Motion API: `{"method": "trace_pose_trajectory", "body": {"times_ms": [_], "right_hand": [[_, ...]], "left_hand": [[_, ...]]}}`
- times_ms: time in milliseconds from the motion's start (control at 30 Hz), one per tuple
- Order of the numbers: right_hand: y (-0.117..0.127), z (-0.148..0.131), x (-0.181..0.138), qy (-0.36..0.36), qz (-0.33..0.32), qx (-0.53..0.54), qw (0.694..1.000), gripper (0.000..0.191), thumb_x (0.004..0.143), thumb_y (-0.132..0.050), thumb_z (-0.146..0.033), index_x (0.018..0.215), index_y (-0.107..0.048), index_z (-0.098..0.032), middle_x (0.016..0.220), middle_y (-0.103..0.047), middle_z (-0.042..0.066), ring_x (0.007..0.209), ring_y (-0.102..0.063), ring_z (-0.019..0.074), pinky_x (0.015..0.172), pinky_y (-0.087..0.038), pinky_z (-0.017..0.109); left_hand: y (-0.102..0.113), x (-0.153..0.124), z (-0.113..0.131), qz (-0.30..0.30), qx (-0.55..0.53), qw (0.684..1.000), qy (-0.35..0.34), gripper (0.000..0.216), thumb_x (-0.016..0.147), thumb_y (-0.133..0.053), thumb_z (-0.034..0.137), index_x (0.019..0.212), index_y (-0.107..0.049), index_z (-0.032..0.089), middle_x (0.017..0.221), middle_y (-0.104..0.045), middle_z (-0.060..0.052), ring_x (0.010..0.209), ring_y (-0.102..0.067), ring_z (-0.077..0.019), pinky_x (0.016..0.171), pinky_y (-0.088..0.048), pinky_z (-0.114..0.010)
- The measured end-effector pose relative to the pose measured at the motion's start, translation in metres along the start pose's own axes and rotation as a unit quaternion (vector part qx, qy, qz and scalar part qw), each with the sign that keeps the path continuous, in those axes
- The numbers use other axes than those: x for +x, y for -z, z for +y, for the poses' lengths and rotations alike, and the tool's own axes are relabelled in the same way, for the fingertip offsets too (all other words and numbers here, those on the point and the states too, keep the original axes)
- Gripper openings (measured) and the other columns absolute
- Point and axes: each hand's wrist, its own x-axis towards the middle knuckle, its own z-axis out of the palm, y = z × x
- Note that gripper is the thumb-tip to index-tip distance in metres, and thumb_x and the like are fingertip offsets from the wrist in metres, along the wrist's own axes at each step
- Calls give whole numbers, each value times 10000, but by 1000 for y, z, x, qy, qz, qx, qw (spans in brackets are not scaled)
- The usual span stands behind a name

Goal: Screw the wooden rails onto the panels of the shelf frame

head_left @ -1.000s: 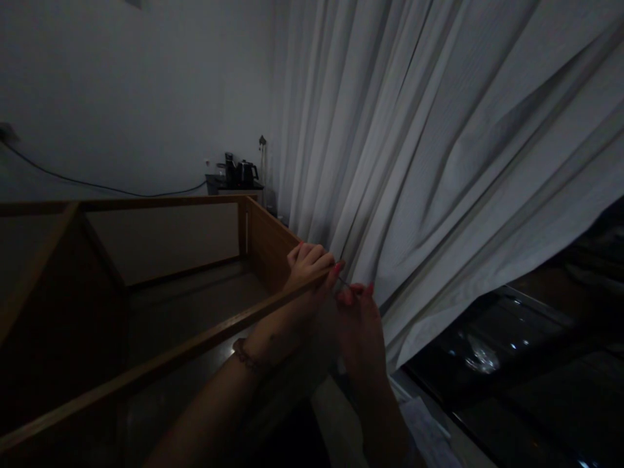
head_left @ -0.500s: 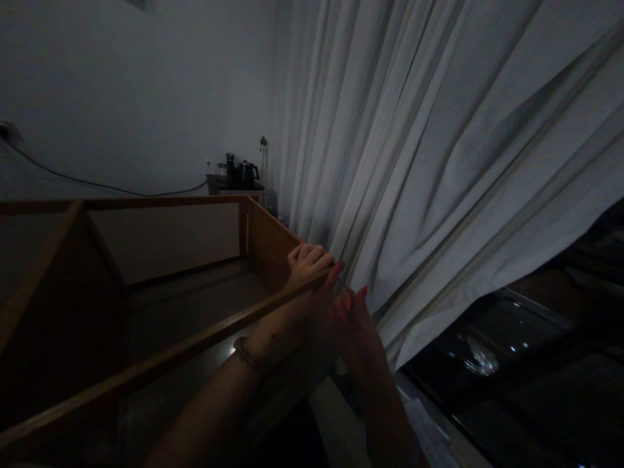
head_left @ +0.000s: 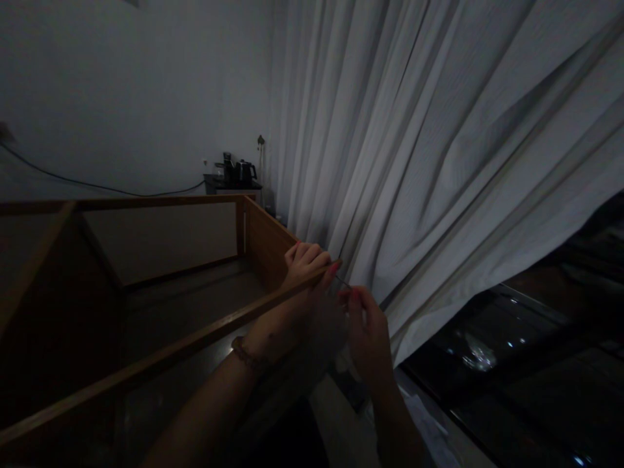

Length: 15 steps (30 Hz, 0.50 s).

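A brown wooden furniture frame (head_left: 195, 342) lies in front of me in dim light, with its near rail running to a corner at the right. My left hand (head_left: 307, 257) is wrapped around that corner, gripping the rail and side panel. One of its red-nailed fingertips rests close to the rail's end. My right hand (head_left: 369, 325) is pinched on a thin metal rod (head_left: 343, 281), perhaps an Allen key. The rod slants from the corner down to my right fingers. Whether its tip sits in a hole is too dark to see.
A white curtain (head_left: 414, 162) hangs close on the right, beside my hands. Beneath it is dark, shiny glass (head_left: 478, 351). A black kettle (head_left: 245, 171) stands on a small cabinet behind the frame, and a cable (head_left: 112, 190) runs along the wall. White paper or plastic (head_left: 424, 422) lies low at right.
My right hand has moved slightly right and turned, so more of the rod shows between it and the corner. My left hand keeps its hold on the corner.
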Motion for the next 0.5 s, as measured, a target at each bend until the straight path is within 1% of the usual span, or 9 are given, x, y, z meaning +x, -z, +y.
{"method": "trace_pose_trajectory", "body": {"times_ms": [67, 133, 200, 233, 300, 367, 400, 433, 500], "right_hand": [[3, 7, 1, 71, 22, -107, 991, 229, 986, -469, -341, 950, -681, -260, 849, -690, 22, 787, -590, 189, 781, -375, 330], [6, 13, 3, 128, 37, -181, 974, 223, 965, -496, -284, 1060, -698, -281, 870, -704, 30, 803, -595, 200, 816, -360, 350], [9, 16, 6, 153, 36, -202, 967, 270, 958, -509, -272, 1155, -690, -308, 873, -707, 30, 807, -597, 202, 825, -355, 358], [9, 17, 7, 154, 34, -190, 969, 280, 958, -515, -285, 1175, -688, -321, 864, -705, 26, 804, -595, 201, 827, -357, 360], [7, 17, 9, 120, 26, -114, 986, 270, 962, -524, -338, 1171, -694, -333, 833, -695, 15, 791, -592, 195, 825, -374, 358], [1, 16, 9, 41, 3, 34, 999, 269, 961, -530, -416, 1143, -705, -323, 772, -672, -1, 751, -585, 178, 798, -411, 343], [-4, 16, 9, -7, -10, 127, 992, 284, 951, -540, -463, 1126, -708, -314, 741, -657, -9, 723, -579, 166, 771, -432, 327], [-10, 15, 9, -52, -20, 224, 973, 306, 930, -563, -509, 1105, -711, -305, 713, -640, -18, 696, -571, 153, 741, -449, 308], [-21, 12, 7, -130, -22, 401, 907, 337, 841, -664, -571, 1031, -718, -298, 688, -615, -37, 659, -558, 127, 704, -479, 274]], "left_hand": [[-2, -1, -1, 2, 4, 1000, -3, 329, 1004, -293, 373, 832, -526, 219, 883, -558, -33, 958, -490, -214, 962, -312, -438], [-2, -2, -1, 3, 10, 1000, -3, 318, 1003, -285, 360, 848, -526, 221, 890, -560, -35, 965, -487, -214, 957, -316, -432], [-2, -2, 0, 2, 13, 1000, 2, 316, 1004, -280, 353, 857, -527, 221, 892, -561, -37, 962, -486, -215, 950, -320, -429], [-1, -2, 1, 2, 12, 1000, 4, 318, 1004, -279, 353, 862, -531, 221, 891, -563, -38, 956, -486, -214, 948, -321, -428], [1, -2, 2, 1, 10, 1000, 6, 321, 1005, -283, 356, 870, -541, 220, 882, -563, -38, 941, -485, -214, 944, -320, -430], [1, -1, 2, -7, 9, 1000, 5, 324, 1004, -286, 355, 880, -554, 221, 871, -561, -40, 938, -483, -215, 946, -318, -432], [1, -1, 2, -7, 8, 1000, 3, 325, 1003, -288, 352, 878, -557, 221, 867, -560, -42, 938, -482, -217, 948, -317, -434], [1, -1, 2, -4, 6, 1000, 2, 325, 1000, -289, 347, 870, -557, 219, 865, -560, -44, 940, -481, -219, 950, -317, -436], [-1, 0, 3, 12, 2, 1000, 3, 326, 996, -285, 335, 841, -545, 215, 866, -560, -47, 943, -482, -220, 959, -314, -440]]}}
